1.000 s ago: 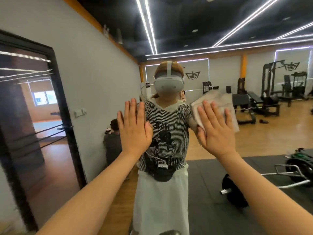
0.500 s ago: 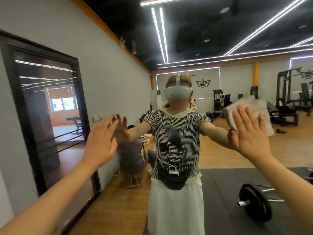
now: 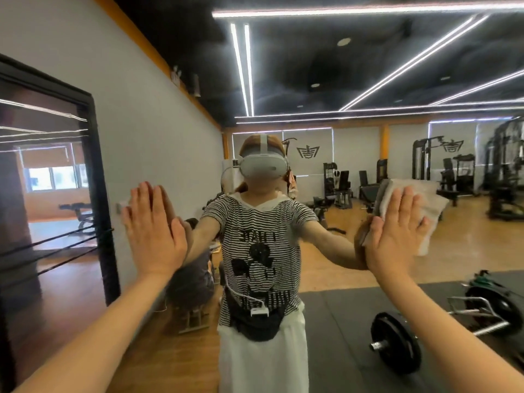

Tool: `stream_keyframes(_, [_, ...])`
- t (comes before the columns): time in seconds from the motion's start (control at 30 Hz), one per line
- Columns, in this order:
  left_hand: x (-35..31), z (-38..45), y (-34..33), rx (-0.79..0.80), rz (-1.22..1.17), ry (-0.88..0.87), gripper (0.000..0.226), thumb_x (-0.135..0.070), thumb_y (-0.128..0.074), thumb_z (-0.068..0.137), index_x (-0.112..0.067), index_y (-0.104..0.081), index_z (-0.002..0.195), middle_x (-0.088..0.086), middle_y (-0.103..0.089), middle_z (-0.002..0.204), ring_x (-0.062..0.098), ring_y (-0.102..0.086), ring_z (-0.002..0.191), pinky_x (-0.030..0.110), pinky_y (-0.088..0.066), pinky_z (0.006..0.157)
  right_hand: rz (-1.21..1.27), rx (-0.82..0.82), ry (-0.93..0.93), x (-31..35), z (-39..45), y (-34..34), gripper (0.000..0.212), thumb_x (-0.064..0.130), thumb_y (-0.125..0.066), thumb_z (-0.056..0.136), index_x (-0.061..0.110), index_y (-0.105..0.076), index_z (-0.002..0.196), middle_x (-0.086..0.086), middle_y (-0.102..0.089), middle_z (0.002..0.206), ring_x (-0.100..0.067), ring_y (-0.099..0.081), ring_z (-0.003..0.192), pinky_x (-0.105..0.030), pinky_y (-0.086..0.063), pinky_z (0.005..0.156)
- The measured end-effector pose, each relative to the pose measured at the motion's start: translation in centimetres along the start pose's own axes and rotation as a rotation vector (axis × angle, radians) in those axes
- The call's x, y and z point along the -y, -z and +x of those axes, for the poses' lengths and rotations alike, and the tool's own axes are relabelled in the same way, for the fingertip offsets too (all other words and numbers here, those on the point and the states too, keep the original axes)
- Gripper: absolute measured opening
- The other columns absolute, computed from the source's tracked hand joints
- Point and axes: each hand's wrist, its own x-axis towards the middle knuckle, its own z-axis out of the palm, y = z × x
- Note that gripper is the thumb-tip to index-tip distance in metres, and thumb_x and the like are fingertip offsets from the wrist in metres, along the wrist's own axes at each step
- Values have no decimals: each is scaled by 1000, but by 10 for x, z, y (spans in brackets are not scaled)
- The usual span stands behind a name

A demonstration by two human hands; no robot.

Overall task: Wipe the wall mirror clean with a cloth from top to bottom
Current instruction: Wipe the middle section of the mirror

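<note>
The cloth (image 3: 419,207) is a pale, folded piece pressed flat against the mirror (image 3: 340,245), up at about head height on the right side of the view. It sits under the right hand (image 3: 397,234): the palm and the spread fingers (image 3: 395,204) lie over its lower left part, while its top edge and right side stick out past the fingertips. The fingers are straight and splayed, not curled around the cloth; they pin it to the glass rather than grip it. Just left of the cloth its own reflection and that of the hand meet it edge to edge.

The left hand (image 3: 154,231) is empty, open and flat, fingers together and pointing up, palm against the mirror with its reflection touching it from behind. It is well apart from the cloth, on the other side of the reflected figure.

The mirror fills most of the view and shows the person in a striped shirt (image 3: 261,251) and white skirt, arms stretched out to both hands. Reflected behind are a wooden gym floor, a dark mat with a barbell (image 3: 397,341) lying on it, and exercise machines (image 3: 504,177) along the far wall. At far left stands a black frame (image 3: 99,194)
</note>
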Motion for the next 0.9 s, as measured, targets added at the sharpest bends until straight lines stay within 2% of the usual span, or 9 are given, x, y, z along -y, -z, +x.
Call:
stream_keyframes(0.07, [0, -1, -1, 7, -10, -3, 68, -28, -31, 88, -1, -24, 150, 22, -21, 157, 34, -13, 146, 42, 1, 120, 20, -13, -45, 31, -10, -8, 64, 33, -20, 94, 7, -16, 152, -14, -13, 159, -32, -10, 147, -50, 0, 116])
stream_keyframes(0.17, [2, 0, -1, -11, -22, -21, 68, -27, -32, 87, 1, -27, 149, 23, -23, 156, 35, -14, 145, 32, 9, 118, 19, -33, 17, 83, -31, -25, 62, 30, -25, 95, 8, -17, 152, -15, -17, 158, -26, -8, 146, -44, 3, 115])
stream_keyframes(0.27, [2, -1, -2, -14, -37, -16, 68, -27, -33, 87, 0, -26, 149, 23, -23, 156, 34, -13, 145, 30, 10, 118, -10, -4, 151, 132, -56, -42, 61, 32, -23, 98, 12, -9, 154, -4, 4, 162, -19, 10, 149, -45, 5, 117])
stream_keyframes(0.37, [3, 0, -1, -13, -10, -32, 68, -28, -33, 88, -1, -24, 150, 22, -22, 157, 33, -12, 146, 31, 11, 118, -47, 40, 347, 144, -70, -49, 64, 33, -20, 100, 16, 8, 155, 0, 20, 161, -21, 12, 149, -52, 0, 117])
stream_keyframes(0.43, [3, 1, 0, -4, 3, -32, 67, -27, -33, 88, 0, -25, 149, 22, -22, 157, 34, -14, 146, 31, 12, 117, -62, 67, 508, 127, -60, -46, 60, 35, -17, 102, 19, 7, 155, 0, 14, 162, -19, 9, 149, -51, -1, 117])
stream_keyframes(0.5, [2, 1, 1, 0, 6, -31, 68, -27, -33, 87, 0, -25, 149, 22, -22, 157, 35, -14, 146, 32, 12, 117, -77, 80, 616, 99, -45, -38, 61, 34, -24, 100, 20, -3, 156, -2, -5, 162, -16, 6, 149, -48, -3, 117])
stream_keyframes(0.6, [2, 3, 1, -2, 2, -31, 68, -27, -34, 87, 0, -25, 149, 22, -21, 157, 35, -14, 146, 31, 12, 117, -82, 73, 456, 57, -23, -19, 60, 30, -27, 95, 15, -13, 152, -4, -21, 155, -10, 10, 148, -42, 0, 117])
stream_keyframes(0.73, [1, 1, 2, 2, -2, -30, 68, -28, -32, 88, 0, -25, 149, 22, -21, 157, 35, -14, 146, 30, 14, 117, -49, 90, 160, 19, -10, -3, 58, 29, -22, 97, 15, -8, 152, -6, -10, 159, -13, 2, 148, -44, -1, 118])
stream_keyframes(0.9, [1, 1, -1, -7, -12, -22, 67, -28, -32, 88, 0, -26, 149, 21, -21, 157, 36, -15, 146, 31, 13, 118, 50, -24, -194, 72, -22, -21, 62, 32, -19, 95, 12, -13, 153, -8, -11, 161, -26, -8, 148, -51, 0, 117])
